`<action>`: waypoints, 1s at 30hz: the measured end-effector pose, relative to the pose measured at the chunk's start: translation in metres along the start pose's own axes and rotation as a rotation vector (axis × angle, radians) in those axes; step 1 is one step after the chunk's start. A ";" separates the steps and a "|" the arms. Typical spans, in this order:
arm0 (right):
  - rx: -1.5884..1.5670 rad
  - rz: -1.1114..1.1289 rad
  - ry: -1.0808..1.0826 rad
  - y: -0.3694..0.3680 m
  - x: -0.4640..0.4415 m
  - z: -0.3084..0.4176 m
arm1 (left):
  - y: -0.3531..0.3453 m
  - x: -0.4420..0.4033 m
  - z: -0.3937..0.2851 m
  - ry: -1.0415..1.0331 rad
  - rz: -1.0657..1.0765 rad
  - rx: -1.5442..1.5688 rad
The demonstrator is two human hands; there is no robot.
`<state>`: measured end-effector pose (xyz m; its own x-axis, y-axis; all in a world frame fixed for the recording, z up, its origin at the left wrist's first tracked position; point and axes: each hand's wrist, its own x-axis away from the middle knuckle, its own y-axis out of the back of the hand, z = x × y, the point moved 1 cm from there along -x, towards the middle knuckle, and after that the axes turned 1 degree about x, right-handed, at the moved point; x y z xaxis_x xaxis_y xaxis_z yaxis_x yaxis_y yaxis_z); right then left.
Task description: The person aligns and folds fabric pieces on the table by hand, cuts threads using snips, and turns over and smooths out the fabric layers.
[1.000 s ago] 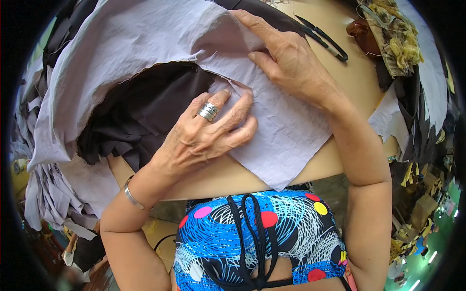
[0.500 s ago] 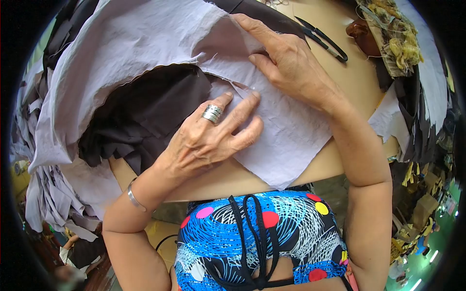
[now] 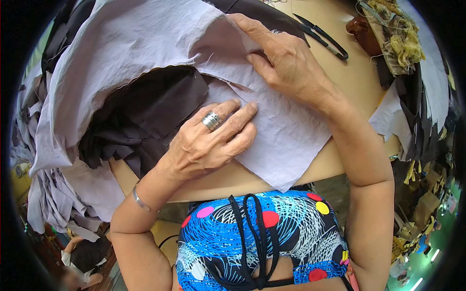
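Pale lilac cloth [image 3: 131, 39] lies over the table, with a curved edge around dark cloth [image 3: 150, 102]. My left hand [image 3: 208, 138], with a wide silver ring, rests on the lilac cloth just below a small folded flap; its fingers are bent and a little apart, holding nothing. My right hand [image 3: 291, 65] lies further up on the same cloth, its index finger stretched to the upper edge and its thumb apart from it. Loose threads show at the cloth's edge between the hands.
Black thread snips [image 3: 323, 39] lie at the upper right. Beyond them are a brown object [image 3: 361, 34] and a board with yellow threads [image 3: 400, 43]. Cloth strips [image 3: 53, 194] hang at the left. A person [image 3: 87, 254] is at the lower left.
My left hand has shifted slightly down from the flap, and its fingers have drawn closer together. My right hand has barely moved, staying on the cloth.
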<state>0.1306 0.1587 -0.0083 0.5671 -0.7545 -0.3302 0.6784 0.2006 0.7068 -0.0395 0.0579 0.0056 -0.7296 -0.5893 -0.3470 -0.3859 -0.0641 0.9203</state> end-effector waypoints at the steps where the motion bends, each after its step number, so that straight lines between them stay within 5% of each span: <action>1: -0.028 0.020 -0.044 0.002 0.000 0.003 | 0.000 0.000 0.002 0.016 -0.030 0.013; 5: -0.149 0.073 -0.206 0.012 -0.005 0.013 | 0.005 0.005 0.013 0.101 -0.058 0.049; 11: -0.177 0.009 0.103 0.001 -0.012 -0.003 | 0.005 0.007 0.017 0.091 -0.048 -0.010; 23: -0.127 -0.018 0.129 -0.001 -0.014 -0.006 | 0.008 0.001 0.012 0.122 0.079 -0.169; 30: -0.106 0.052 0.055 0.003 -0.014 -0.004 | 0.005 -0.003 0.007 -0.033 0.150 -0.340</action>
<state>0.1265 0.1717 -0.0040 0.6255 -0.7067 -0.3305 0.6914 0.3059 0.6545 -0.0432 0.0650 0.0097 -0.7841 -0.5862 -0.2039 -0.0677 -0.2459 0.9669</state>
